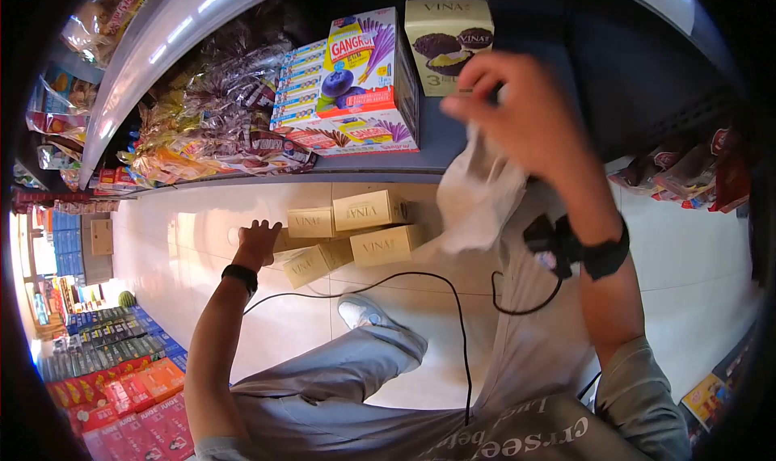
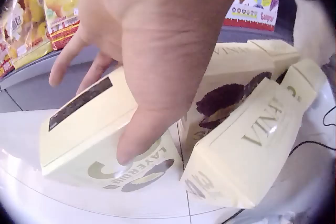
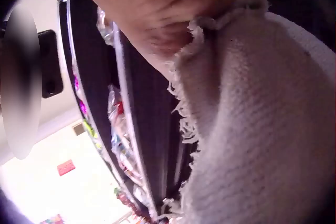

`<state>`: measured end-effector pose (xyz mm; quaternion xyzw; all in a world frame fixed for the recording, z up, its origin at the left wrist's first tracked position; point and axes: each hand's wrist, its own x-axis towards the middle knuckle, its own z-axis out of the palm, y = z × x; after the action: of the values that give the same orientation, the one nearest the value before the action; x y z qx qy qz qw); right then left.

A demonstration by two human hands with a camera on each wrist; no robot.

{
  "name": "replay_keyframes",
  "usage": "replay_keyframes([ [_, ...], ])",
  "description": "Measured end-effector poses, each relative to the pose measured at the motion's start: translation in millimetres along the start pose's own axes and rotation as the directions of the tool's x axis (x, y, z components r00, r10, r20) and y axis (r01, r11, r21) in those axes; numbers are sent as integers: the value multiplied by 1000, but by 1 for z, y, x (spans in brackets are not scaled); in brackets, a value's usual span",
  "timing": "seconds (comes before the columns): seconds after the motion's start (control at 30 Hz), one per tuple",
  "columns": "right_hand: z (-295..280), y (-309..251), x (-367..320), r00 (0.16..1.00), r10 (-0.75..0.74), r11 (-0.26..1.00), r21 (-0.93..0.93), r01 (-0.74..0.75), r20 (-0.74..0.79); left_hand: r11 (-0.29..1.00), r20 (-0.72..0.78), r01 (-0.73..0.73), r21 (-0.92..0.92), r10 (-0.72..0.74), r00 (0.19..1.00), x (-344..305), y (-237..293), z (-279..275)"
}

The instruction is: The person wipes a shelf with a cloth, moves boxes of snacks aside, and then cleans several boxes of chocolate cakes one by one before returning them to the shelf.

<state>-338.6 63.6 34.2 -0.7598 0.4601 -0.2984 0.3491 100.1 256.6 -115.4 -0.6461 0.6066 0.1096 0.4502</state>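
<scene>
My left hand is down at the floor, at the left end of several cream VINA boxes. In the left wrist view it grips the nearest cream box, thumb over the printed face and other fingers past the far edge. Two more VINA boxes lean together beside it. Up at the shelf, my right hand holds a white cloth, which hangs below it. The right wrist view shows this cloth as knitted, with a frayed edge. Behind those fingers stands another VINA box, partly hidden.
A dark shelf runs across the top, bearing a GANGRUI carton and bagged snacks. A black cable loops over the tiled floor past a shoe. Colourful packs stand at lower left.
</scene>
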Motion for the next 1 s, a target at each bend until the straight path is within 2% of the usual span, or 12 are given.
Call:
replay_keyframes([
  [0.17,-14,70,73,907,-107,968,-251,2,-407,956,6,-36,-292,40,999,-19,-13,-32],
  [0.27,5,104,102,935,-47,995,66,74,-350,896,73,53,-440,-23,997,-18,-59,-50],
  [0.33,6,99,99,955,-74,990,93,105,-286,900,-39,92,-426,-120,992,-46,-86,-95],
  [0.37,7,98,98,965,-88,987,108,118,-248,792,-32,135,-595,-191,981,-67,-92,-123],
  [0.47,4,106,99,943,-152,977,101,189,-296,779,-438,-109,-617,-226,870,-152,-53,-202],
  [0.57,-28,60,68,956,-84,984,127,124,-281,653,-601,-312,-690,-277,750,-228,22,-254],
  [0.63,-49,38,45,938,-172,974,89,207,-300,611,-657,-400,-683,-274,702,-251,64,-259],
  [0.7,-69,16,27,994,-113,944,313,107,0,417,-566,-425,-803,-311,764,-261,95,-266],
  [0.77,-83,-14,9,960,-145,911,412,36,238,202,-499,-457,-866,-304,811,-249,104,-248],
  [0.83,-80,-34,-1,891,-414,859,403,315,185,24,-571,-579,-815,-197,797,-232,111,-223],
  [0.9,-76,-63,-12,841,-505,786,505,356,193,-313,-573,-593,-742,-163,803,-226,124,-214],
  [1.0,-54,-87,-22,871,-405,659,749,67,278,-380,-546,-539,-751,-100,832,-234,115,-178],
])
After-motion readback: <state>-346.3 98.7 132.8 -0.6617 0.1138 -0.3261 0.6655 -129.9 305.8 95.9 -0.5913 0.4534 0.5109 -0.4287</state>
